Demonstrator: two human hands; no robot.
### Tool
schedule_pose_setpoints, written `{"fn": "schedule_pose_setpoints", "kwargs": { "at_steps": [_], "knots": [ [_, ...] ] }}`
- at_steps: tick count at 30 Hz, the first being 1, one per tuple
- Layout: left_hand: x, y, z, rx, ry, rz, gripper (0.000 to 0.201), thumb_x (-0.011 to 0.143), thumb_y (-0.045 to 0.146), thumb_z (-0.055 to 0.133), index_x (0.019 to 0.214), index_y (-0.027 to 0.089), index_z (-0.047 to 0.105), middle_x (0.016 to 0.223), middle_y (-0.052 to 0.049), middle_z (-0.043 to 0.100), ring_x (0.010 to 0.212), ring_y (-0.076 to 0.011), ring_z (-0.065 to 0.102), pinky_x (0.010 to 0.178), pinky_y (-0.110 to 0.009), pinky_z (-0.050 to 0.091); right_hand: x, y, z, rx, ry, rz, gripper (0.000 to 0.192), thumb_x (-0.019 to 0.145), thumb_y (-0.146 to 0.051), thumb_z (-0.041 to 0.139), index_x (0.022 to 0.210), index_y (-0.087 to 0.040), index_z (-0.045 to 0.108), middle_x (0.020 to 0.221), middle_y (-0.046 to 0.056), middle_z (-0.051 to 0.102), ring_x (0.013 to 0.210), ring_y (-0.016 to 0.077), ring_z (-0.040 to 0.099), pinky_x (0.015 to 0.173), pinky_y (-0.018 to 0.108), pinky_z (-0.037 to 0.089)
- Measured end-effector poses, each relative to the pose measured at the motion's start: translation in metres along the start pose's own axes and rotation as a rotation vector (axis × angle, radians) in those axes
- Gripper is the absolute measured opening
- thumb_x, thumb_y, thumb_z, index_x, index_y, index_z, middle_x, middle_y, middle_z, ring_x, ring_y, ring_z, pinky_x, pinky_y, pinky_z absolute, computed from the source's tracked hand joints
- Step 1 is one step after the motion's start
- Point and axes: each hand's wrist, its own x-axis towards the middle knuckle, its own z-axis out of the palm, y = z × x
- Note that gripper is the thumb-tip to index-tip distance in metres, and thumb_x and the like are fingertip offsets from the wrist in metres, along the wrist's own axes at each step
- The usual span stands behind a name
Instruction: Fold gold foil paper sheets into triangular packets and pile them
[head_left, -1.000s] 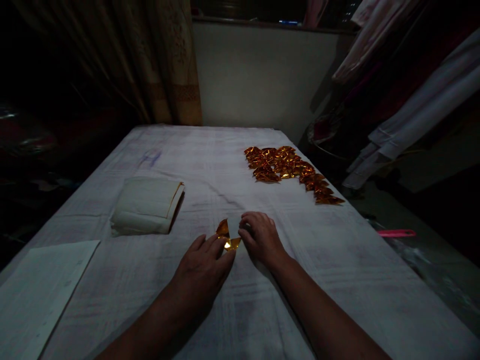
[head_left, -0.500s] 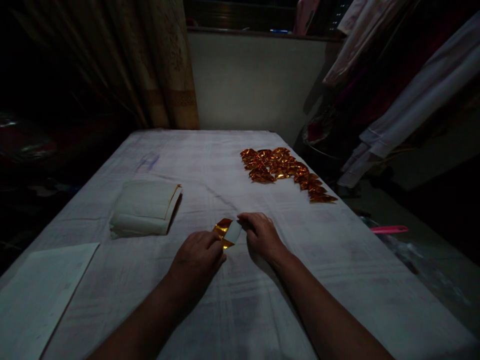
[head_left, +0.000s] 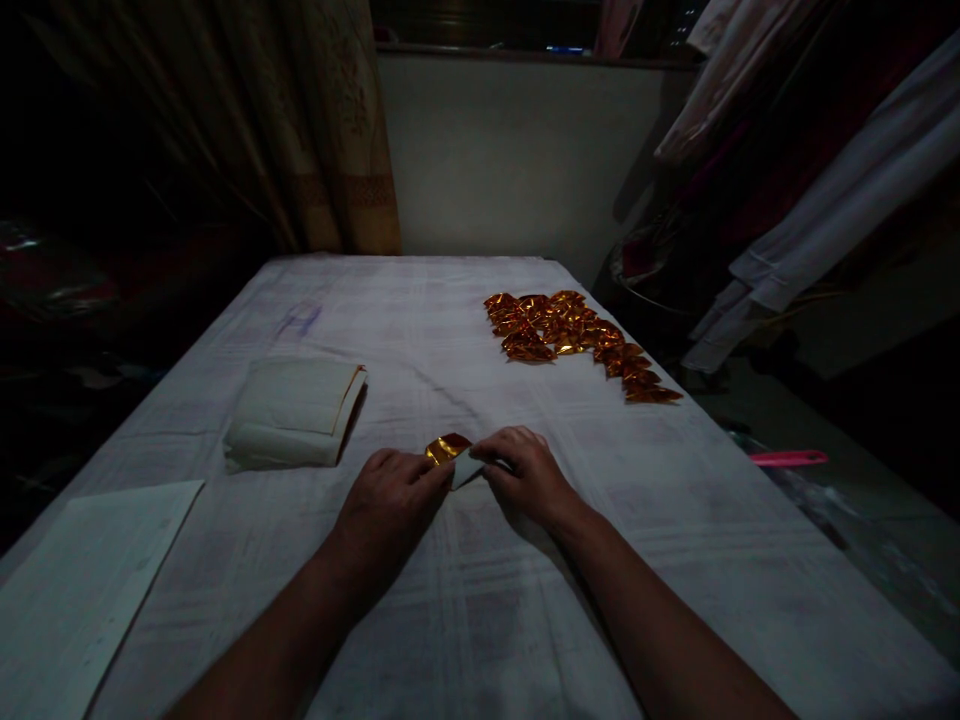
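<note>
Gold foil piece (head_left: 448, 447): a small sheet, shiny gold on one face and white on the other, partly folded, pinched between both hands near the middle of the counter's near half.
Left hand (head_left: 390, 500): knuckles up on the cloth, fingers curled, the fingertips closed on the left side of the foil piece.
Right hand (head_left: 529, 475): also palm down, thumb and forefinger closed on the white right edge of the same piece; the two hands nearly meet over it.
Counter (head_left: 480, 620): covered with a pale, creased cloth with faint stripes.
Folded gold pieces (head_left: 574, 335): a spread heap of small gold foil shapes toward the far right edge of the counter, trailing along that edge, well apart from the hands.
Stack of sheets (head_left: 292, 412): a pale pile with a thin gold edge showing, lying near the left edge, left of the hands.
White paper (head_left: 82, 590): a flat sheet at the near left corner.
Pink object (head_left: 787, 458): off the counter past its right edge; too dim to tell what it is.
</note>
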Motion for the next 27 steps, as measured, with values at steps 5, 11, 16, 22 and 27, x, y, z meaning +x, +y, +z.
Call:
{"fn": "schedule_pose_setpoints", "kwargs": {
  "at_steps": [5,11,16,22,27],
  "knots": [
    [0.001,0.001,-0.004,0.022,0.080,-0.104,0.022,0.091,0.008,0.055,0.107,0.017,0.067,0.105,-0.010,0.071,0.094,-0.0240,0.063,0.082,-0.039,0.052,-0.001,-0.009,0.001,-0.139,0.036,-0.186,0.009,0.085,-0.021,0.075,0.090,-0.028,0.077,0.091,0.003,0.069,0.091,0.0208,0.059,0.082,0.036,0.038],
    [-0.006,0.013,-0.002,-0.126,-0.070,-0.132,0.019,0.097,0.012,0.049,0.087,0.018,0.064,0.091,-0.006,0.066,0.083,-0.0199,0.060,0.078,-0.034,0.052,-0.007,-0.015,0.005,-0.130,-0.016,-0.250,0.002,0.089,-0.027,0.074,0.091,-0.027,0.075,0.095,0.004,0.070,0.093,0.0208,0.058,0.083,0.036,0.038],
    [-0.007,0.012,0.001,-0.268,-0.032,-0.115,0.021,0.102,0.018,0.045,0.093,0.017,0.064,0.093,-0.006,0.065,0.086,-0.0191,0.060,0.079,-0.035,0.054,-0.007,-0.007,0.001,-0.056,-0.004,-0.192,0.009,0.088,-0.020,0.073,0.096,-0.024,0.071,0.097,0.003,0.072,0.095,0.0207,0.060,0.084,0.036,0.039],
    [-0.006,0.012,-0.001,-0.279,-0.093,-0.135,0.023,0.103,0.018,0.044,0.090,0.017,0.063,0.093,-0.006,0.064,0.087,-0.0190,0.060,0.081,-0.034,0.052,-0.004,-0.007,0.000,-0.046,-0.026,-0.118,0.007,0.088,-0.020,0.073,0.092,-0.025,0.071,0.095,0.002,0.072,0.093,0.0207,0.061,0.083,0.035,0.039],
    [-0.004,0.014,-0.005,-0.285,-0.089,-0.127,0.023,0.102,0.017,0.043,0.090,0.017,0.062,0.090,-0.005,0.063,0.083,-0.0176,0.059,0.077,-0.032,0.052,-0.002,-0.011,0.005,-0.096,0.014,-0.102,0.006,0.088,-0.020,0.073,0.089,-0.024,0.069,0.090,0.002,0.071,0.089,0.0204,0.061,0.080,0.034,0.038]
  ]
}}
